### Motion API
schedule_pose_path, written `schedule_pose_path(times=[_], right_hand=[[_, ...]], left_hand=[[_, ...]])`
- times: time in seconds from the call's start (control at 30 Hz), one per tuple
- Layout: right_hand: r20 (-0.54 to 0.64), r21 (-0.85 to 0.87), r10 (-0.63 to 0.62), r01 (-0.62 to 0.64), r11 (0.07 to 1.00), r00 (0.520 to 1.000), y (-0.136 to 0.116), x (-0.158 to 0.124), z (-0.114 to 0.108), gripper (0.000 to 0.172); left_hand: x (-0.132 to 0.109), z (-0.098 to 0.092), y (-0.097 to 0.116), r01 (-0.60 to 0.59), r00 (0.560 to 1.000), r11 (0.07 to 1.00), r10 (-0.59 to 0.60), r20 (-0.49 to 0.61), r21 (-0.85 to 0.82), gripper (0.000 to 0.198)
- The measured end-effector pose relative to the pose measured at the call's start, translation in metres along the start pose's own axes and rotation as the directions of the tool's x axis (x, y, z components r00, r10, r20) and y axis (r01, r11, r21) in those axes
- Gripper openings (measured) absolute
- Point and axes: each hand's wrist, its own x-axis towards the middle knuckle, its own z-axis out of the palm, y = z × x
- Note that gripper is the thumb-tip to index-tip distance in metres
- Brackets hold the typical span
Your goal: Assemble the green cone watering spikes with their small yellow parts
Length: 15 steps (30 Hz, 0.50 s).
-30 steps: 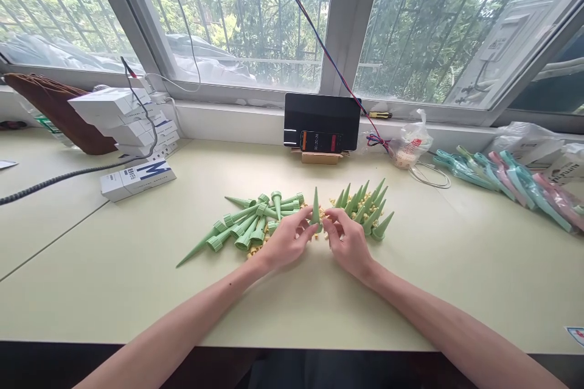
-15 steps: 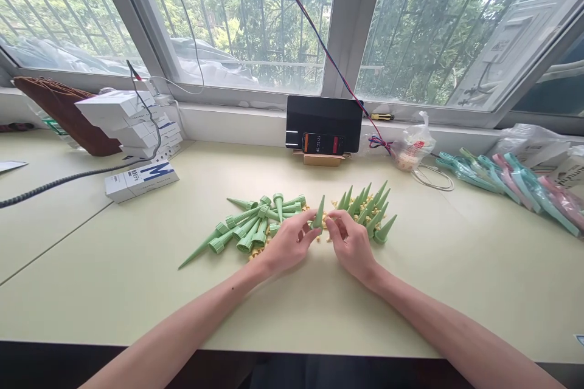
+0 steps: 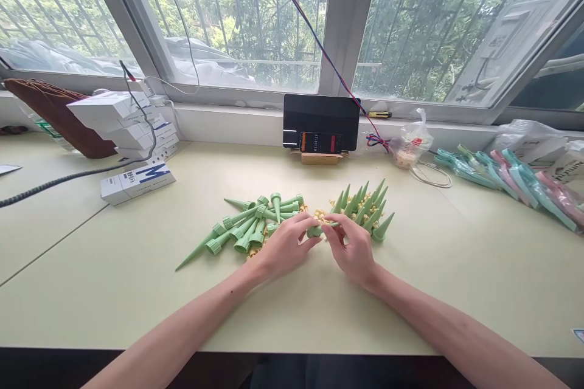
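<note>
Your left hand (image 3: 283, 244) and right hand (image 3: 354, 248) share a narrow grip on one green spike (image 3: 316, 231), fingers hiding its ends.

Pale green cones (image 3: 255, 225) are lying on a surface (image 3: 137, 292) showing creamy yellow-green; small bits (image 3: 319, 215) among them are looking yellowish, perhaps; white boxes (image 3: 137, 179) are carrying blue lettering; clips (image 3: 502, 173) are showing teal and pink

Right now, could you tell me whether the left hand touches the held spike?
Touching. The head view shows the left hand pinching the spike at its wide end.
</note>
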Motion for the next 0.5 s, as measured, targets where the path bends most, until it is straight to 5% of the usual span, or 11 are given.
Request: schedule_pose_path(times=[0.5], right_hand=[[0.013, 0.000, -0.140, 0.140, 0.990, 0.990, -0.0036, -0.0008, 0.0000, 0.015]], left_hand=[[0.0001, -0.0013, 0.0054, 0.024, 1.000, 1.000, -0.025, 0.008, 0.019, 0.017]])
